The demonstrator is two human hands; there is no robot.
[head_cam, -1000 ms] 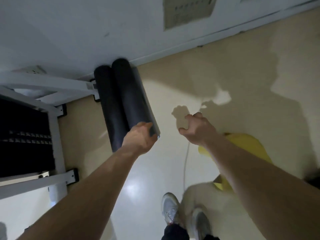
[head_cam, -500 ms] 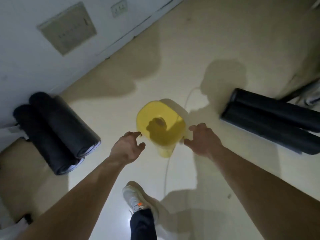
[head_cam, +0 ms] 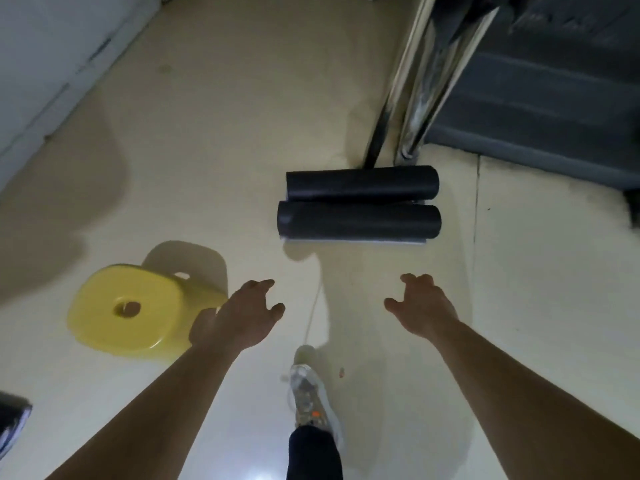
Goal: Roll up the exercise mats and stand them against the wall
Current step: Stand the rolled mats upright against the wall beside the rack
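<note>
Rolled mats (head_cam: 359, 221) lie ahead of the spread, empty fingers (head_cam: 266, 284) of both hands; each is best gripped near its ends.

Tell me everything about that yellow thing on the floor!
The yellow stool looks like smooth, shiny plastic. Its seat is a rounded square with a round hole in the middle. It seems tipped, its seat tilted toward the camera, and a cut-out shows in the side behind. It sits on the pale floor, left of the two rolled mats. The left hand overlaps its right edge in the picture; whether they touch is unclear.
</note>
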